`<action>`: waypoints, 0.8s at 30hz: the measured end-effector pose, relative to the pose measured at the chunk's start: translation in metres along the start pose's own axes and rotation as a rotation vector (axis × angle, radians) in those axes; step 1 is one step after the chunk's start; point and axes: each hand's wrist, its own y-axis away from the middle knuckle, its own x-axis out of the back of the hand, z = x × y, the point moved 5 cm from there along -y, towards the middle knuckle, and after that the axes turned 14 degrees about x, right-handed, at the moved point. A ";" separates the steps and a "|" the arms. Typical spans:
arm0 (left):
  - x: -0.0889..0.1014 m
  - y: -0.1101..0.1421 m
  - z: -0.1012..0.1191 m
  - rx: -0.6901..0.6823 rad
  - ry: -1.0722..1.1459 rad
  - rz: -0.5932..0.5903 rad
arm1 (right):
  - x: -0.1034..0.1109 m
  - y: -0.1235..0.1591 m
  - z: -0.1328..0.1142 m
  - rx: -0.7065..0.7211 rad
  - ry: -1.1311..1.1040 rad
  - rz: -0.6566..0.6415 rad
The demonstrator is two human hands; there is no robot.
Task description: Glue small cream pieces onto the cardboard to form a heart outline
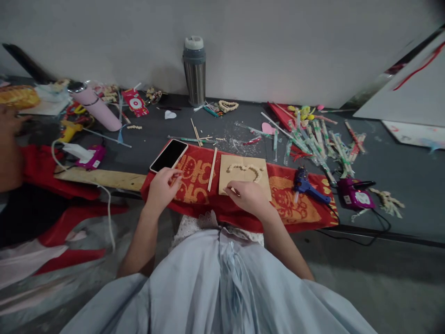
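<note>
My left hand (164, 189) hovers over the red towel (194, 204), just below a phone (169, 155). Its fingers are curled in toward the thumb, and anything between them is too small to make out. At the lower edge of a square tan board (227, 161), my right hand (247, 196) has its thumb and fingers pinched together; what they hold, if anything, is hidden. A curved line of pale, crumbly pieces (257, 172) lies on the board above that hand. Two thin wooden sticks (212, 169) rest on the towel between my hands.
A blue glue gun (308, 186) lies at the towel's right, near a purple box (355, 194) with cables. Wrapped sticks (318, 144) are heaped behind. A steel thermos (195, 72) stands by the wall. Another person's arm (10, 148) is at far left, beside a pink bottle (97, 107).
</note>
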 end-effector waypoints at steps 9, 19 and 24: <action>0.012 -0.026 -0.028 0.100 -0.163 0.023 | -0.002 -0.005 0.002 0.005 -0.036 -0.035; -0.023 -0.081 -0.014 0.245 -0.555 0.033 | -0.007 -0.011 0.012 0.000 -0.064 -0.080; -0.028 -0.092 -0.015 0.296 -0.591 0.051 | -0.005 -0.015 0.017 0.012 -0.061 -0.089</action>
